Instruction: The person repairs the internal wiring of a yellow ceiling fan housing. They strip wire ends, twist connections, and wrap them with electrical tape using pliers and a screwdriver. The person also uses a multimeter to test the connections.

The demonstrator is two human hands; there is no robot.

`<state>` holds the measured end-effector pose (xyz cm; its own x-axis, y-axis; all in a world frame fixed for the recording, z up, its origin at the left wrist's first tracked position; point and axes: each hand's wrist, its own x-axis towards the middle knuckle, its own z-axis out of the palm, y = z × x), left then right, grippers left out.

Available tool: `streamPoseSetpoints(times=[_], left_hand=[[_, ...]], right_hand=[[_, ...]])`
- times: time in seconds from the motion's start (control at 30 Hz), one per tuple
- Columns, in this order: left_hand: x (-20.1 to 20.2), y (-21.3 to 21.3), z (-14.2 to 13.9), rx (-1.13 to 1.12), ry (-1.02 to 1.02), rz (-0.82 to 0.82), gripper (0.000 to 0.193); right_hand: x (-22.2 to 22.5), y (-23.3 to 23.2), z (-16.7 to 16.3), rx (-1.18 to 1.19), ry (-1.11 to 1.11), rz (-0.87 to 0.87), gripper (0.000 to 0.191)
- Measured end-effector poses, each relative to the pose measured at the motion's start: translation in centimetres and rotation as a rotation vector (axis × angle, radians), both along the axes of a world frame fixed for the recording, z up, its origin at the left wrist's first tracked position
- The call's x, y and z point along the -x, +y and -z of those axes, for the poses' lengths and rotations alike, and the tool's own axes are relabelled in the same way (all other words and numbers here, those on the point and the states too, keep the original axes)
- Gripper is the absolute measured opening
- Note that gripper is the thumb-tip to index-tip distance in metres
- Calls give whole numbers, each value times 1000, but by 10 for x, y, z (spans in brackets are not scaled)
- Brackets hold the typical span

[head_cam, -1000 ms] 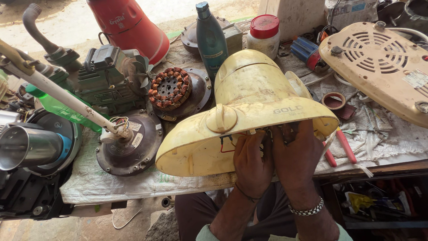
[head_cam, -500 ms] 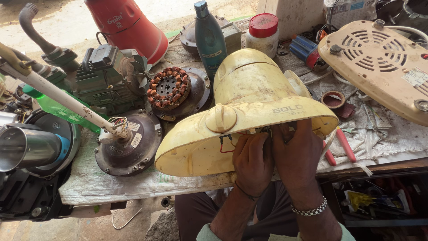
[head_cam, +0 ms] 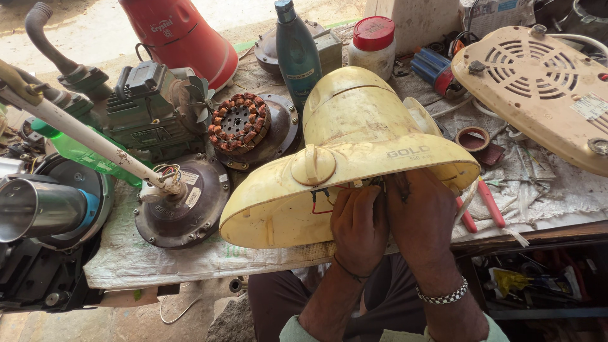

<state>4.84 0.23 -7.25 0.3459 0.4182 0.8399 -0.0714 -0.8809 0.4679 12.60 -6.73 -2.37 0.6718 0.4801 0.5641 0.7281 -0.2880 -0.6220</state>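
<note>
Both hands [head_cam: 389, 218] still inside yellow housing [head_cam: 354, 158]; nothing shifted.

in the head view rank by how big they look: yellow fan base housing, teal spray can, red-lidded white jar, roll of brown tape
1. yellow fan base housing, though nearest the camera
2. teal spray can
3. red-lidded white jar
4. roll of brown tape
</note>
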Motion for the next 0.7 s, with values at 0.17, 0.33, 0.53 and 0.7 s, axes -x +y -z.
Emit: streamPoseSetpoints(times=[0.17, 0.33, 0.53, 0.7], left_hand=[[2, 0, -4, 16, 21, 11, 31], [4, -5, -18, 47, 14, -39, 31], [5, -10, -34, 125, 86, -152, 29], [7, -6, -32, 82, 174, -164, 24]], right_hand=[[-1, 1, 2, 0, -12, -3, 16], [-1, 2, 2, -42, -7, 8, 15], [-3, 4, -2, -18, 27, 44, 16], [-5, 6, -4, 9, 172, 73, 20]])
